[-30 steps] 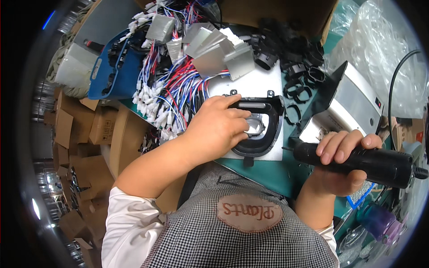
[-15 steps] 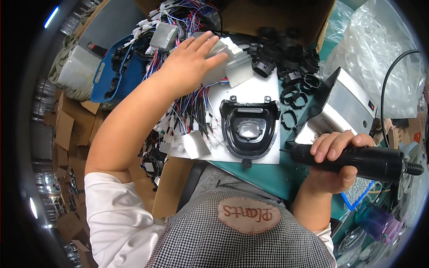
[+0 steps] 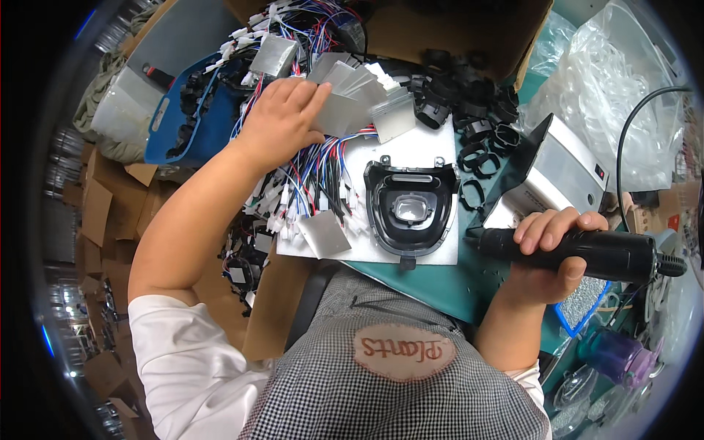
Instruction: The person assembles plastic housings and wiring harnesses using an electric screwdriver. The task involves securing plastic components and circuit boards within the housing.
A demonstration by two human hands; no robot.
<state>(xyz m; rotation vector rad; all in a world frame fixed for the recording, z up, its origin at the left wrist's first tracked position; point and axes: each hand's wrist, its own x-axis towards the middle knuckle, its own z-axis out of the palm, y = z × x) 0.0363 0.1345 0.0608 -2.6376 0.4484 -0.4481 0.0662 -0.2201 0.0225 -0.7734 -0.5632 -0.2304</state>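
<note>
On a white foam board [image 3: 350, 154] lies a black lamp housing [image 3: 378, 220] with a small clear lens [image 3: 411, 209] in its middle. Beyond it is a fanned stack of thin silvery plates [image 3: 343, 110]. My left hand [image 3: 282, 117] rests at the left side of that stack, over a bundle of wires [image 3: 312, 165] with white connectors. Its thumb and index finger stand apart; the undersides of the fingers are hidden. My right hand [image 3: 546, 249] is wrapped round a black electric screwdriver [image 3: 605, 253], its tip toward the housing.
Black ring-shaped parts [image 3: 480, 158] lie right of the board, beside a white-and-grey device [image 3: 561, 165]. A blue bin [image 3: 158, 132] stands at the left. Clear plastic bags [image 3: 601, 110] fill the far right. A blue-rimmed tray [image 3: 579, 304] sits below my right hand.
My left hand has drawn back left and nearer from over the plates, uncovering their stack. The right hand keeps hold of the screwdriver, almost unmoved.
</note>
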